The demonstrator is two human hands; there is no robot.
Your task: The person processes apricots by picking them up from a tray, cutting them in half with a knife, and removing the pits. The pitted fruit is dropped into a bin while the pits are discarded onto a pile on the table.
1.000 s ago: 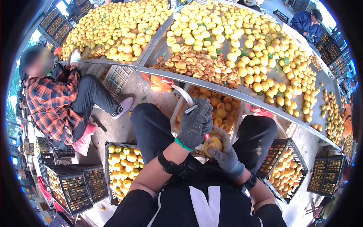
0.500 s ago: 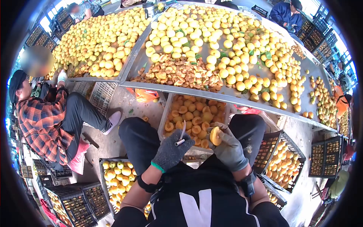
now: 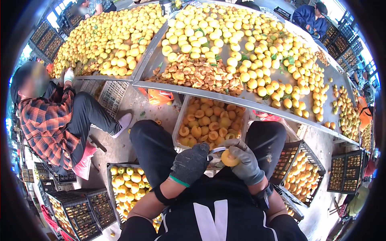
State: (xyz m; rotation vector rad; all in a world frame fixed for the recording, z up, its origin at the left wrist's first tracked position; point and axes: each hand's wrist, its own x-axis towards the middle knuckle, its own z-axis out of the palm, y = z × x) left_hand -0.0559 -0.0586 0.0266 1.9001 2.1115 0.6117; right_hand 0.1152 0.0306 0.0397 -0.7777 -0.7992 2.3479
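My left hand (image 3: 190,164), in a dark grey glove with a green cuff, is closed around a small curved knife (image 3: 218,149). Its blade reaches across to an apricot (image 3: 229,158) and lies right at the fruit's upper edge. The apricot sits between the thumb and fingers of my right hand (image 3: 246,164), which wears a lighter grey glove. Both hands are over my lap, just in front of a pale crate (image 3: 177,127) with many apricots (image 3: 205,120) in it, some of them cut open.
A metal table (image 3: 193,89) spans the front, heaped with whole apricots (image 3: 257,52) and a pile of brownish scraps (image 3: 197,76). Black crates of fruit stand to my left (image 3: 109,176) and right (image 3: 317,160). A person in a plaid shirt (image 3: 48,124) sits at left.
The knife has swung from pointing upward to lying across toward the apricot. My hands have come closer together, and the apricot has turned and dropped slightly.
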